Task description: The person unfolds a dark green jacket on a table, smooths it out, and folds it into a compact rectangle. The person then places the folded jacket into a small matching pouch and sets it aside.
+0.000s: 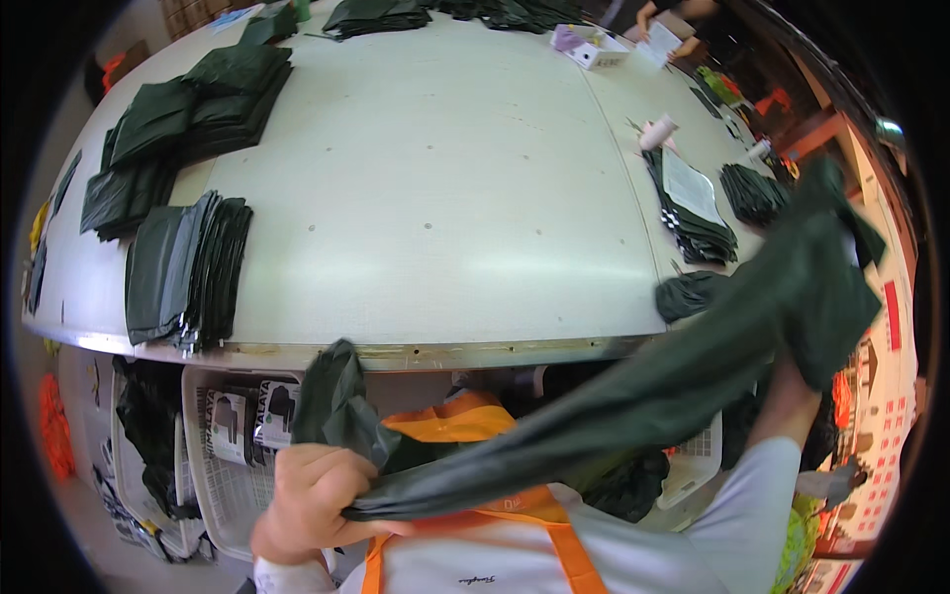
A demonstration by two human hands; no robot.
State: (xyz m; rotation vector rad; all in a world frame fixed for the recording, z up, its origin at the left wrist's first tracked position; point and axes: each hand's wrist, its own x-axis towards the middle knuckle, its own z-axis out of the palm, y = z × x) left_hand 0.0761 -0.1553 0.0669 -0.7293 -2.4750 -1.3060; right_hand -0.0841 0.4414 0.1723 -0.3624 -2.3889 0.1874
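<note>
We note glare at near right on the tabletop (445, 148) — motion blur on dark green sheeting (633, 396); rim bent, black.

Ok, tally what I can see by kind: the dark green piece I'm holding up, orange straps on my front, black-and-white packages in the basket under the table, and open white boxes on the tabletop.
Dark green piece: 1
Orange straps: 2
Black-and-white packages: 2
Open white box: 1
Total: 6
</note>
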